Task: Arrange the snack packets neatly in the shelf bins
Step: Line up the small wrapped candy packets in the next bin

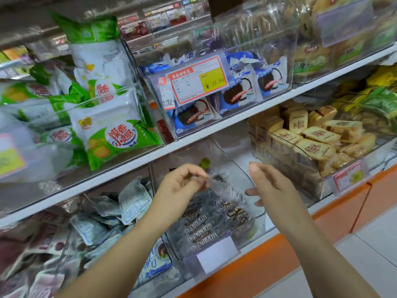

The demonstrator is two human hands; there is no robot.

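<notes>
Left hand (182,183) curls its fingers and seems to pinch the edge of a see-through snack packet (225,183). Right hand (272,186), apart from it, hangs loose-fingered just beside the packet, holding nothing. Beneath both, dark lettered packets (206,229) lie stacked in a clear bin (260,214).

Retail shop interior, a snack aisle. White tiered shelves (236,123) carry clear plastic bins (225,160) filled with wrapped snack packets (116,136). A printed price label (198,79) reading ¥27.80 fronts the bin at 12 o'clock; a second label (349,177) sits at 3 o'clock. An orange plinth (268,261) edges the unit at 5 o'clock.
</notes>
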